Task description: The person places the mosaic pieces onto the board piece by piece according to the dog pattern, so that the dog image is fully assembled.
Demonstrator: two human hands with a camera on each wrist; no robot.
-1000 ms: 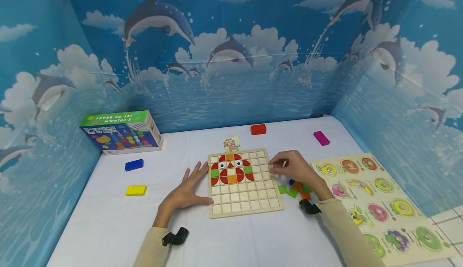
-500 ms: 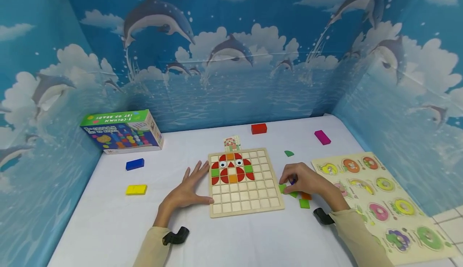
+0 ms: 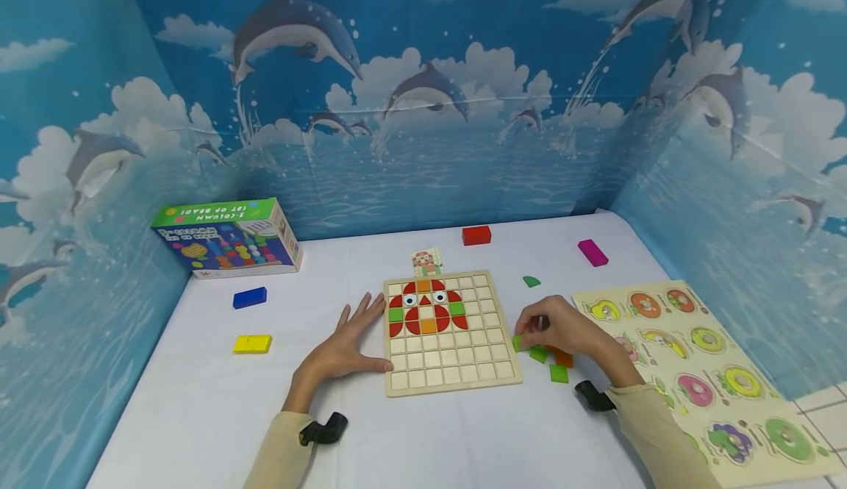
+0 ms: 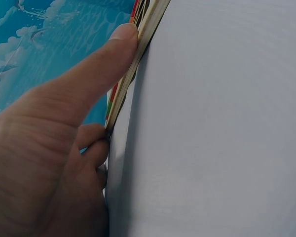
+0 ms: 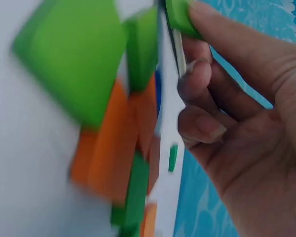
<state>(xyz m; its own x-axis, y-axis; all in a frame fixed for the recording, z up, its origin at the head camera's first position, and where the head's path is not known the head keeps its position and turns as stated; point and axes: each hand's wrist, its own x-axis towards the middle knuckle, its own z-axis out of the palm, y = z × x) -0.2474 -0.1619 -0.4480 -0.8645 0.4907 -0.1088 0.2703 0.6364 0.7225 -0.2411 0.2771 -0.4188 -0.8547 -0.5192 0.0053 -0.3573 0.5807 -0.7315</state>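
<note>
A wooden grid board (image 3: pixel 450 373) lies on the white table, with a red, orange and green tile figure (image 3: pixel 426 309) in its upper rows. My left hand (image 3: pixel 351 345) lies flat beside the board, its thumb (image 4: pixel 123 37) against the board's left edge (image 4: pixel 149 22). My right hand (image 3: pixel 532 331) hovers over a small heap of loose green and orange tiles (image 3: pixel 561 360) just right of the board. Its fingers are curled and its thumb pinches a green tile (image 5: pixel 180 15). In the right wrist view, more green (image 5: pixel 74 59) and orange tiles (image 5: pixel 113 143) show blurred.
A green quarter-round tile (image 3: pixel 531 281) lies beyond the board's right corner, a small picture card (image 3: pixel 426 261) at its far edge. A bead-set box (image 3: pixel 228 237), blue (image 3: pixel 249 297), yellow (image 3: pixel 252 343), red (image 3: pixel 476 235) and magenta blocks (image 3: pixel 592 252) are scattered. A fruit puzzle board (image 3: pixel 701 371) is on the right.
My right hand has left the board's right edge and come down onto the loose tiles beside it. The green quarter-round tile now shows uncovered. My left hand has stayed put.
</note>
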